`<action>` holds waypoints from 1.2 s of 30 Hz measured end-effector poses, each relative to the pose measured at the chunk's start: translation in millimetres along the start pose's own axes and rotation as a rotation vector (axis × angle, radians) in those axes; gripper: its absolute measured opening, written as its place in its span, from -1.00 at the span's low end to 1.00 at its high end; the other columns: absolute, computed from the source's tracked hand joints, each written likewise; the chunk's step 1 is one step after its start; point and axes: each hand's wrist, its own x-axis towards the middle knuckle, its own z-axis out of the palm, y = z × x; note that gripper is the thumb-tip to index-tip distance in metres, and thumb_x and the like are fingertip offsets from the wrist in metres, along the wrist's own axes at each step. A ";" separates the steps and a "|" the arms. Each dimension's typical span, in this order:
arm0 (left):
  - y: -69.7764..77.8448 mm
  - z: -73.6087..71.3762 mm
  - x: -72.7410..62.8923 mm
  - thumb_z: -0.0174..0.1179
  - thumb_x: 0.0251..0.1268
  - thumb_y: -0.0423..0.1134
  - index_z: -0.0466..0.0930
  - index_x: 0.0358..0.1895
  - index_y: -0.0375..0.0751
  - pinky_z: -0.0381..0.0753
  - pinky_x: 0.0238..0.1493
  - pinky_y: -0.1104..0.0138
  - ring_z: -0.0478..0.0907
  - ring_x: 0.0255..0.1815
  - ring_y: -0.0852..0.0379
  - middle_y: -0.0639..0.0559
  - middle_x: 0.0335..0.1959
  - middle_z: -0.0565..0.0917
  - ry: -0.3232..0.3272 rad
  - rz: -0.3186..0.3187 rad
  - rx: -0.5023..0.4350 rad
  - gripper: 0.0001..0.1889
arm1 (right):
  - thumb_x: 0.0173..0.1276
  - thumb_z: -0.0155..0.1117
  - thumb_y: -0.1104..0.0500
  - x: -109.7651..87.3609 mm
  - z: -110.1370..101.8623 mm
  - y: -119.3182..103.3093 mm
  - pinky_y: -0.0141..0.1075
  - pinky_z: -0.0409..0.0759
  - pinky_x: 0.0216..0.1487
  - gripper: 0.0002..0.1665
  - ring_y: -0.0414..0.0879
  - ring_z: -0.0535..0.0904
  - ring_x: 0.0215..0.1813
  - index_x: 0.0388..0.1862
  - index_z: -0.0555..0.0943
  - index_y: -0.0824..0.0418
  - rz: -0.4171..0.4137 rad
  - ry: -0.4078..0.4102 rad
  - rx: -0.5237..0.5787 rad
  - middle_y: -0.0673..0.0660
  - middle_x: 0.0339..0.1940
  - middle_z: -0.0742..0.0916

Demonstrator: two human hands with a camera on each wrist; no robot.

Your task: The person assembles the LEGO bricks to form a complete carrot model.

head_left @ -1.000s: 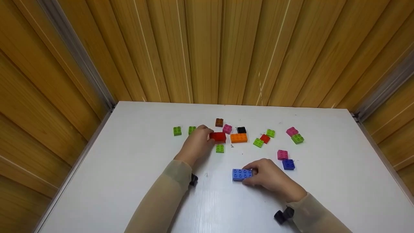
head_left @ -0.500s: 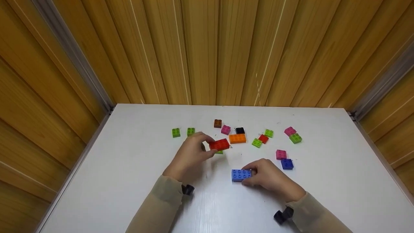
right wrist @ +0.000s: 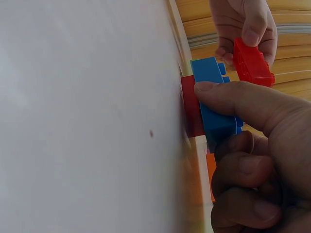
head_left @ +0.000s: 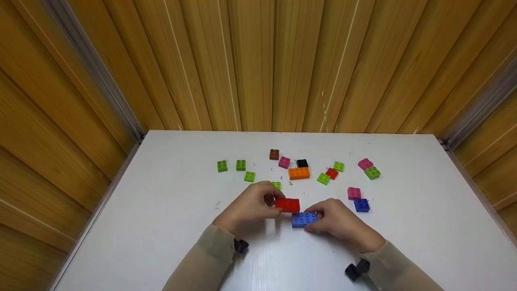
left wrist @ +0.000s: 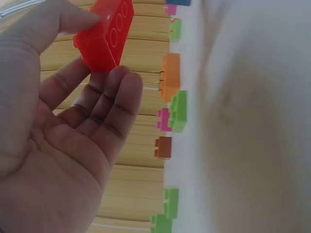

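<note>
My left hand pinches a red eight-stud toy building brick between thumb and fingers, raised off the table. Just in front of it, a light blue eight-stud brick is gripped by my right hand, thumb on the near side and fingers on the far side. As the right wrist view shows, the blue brick sits on another red brick, which the head view hides. There the held red brick hangs over the blue studs, with a gap between them. Its studs point up.
Loose bricks lie on the white table: orange, black, brown, dark blue, a small red one, plus several green and pink ones. A wood-patterned wall closes off the back.
My left hand has lifted the red brick and carried it nearer and to the right, up to the blue one. A green brick it covered shows now. My right hand has stayed put.
</note>
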 end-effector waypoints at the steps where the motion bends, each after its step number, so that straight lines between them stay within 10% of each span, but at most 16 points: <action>1: -1.0 2.4 -0.2 0.58 0.36 -0.20 0.88 0.09 0.10 0.75 0.15 0.31 0.65 0.01 0.10 0.18 0.00 0.75 -0.013 0.001 0.002 -0.72 | 0.28 0.78 0.03 0.0 0.3 0.2 -0.42 0.37 -0.40 -0.51 -0.16 0.51 -0.36 0.15 0.90 0.13 -0.001 -0.001 -0.004 -0.03 -0.40 0.65; 36: -6.5 23.7 1.6 0.64 0.34 -0.14 0.90 0.17 0.26 0.68 0.20 0.35 0.59 0.10 0.19 0.26 0.02 0.71 -0.111 0.000 -0.044 -0.64 | 0.27 0.78 0.05 0.9 0.4 -1.1 -0.41 0.41 -0.41 -0.54 -0.13 0.53 -0.38 0.13 0.91 0.11 0.019 0.007 0.015 -0.03 -0.41 0.70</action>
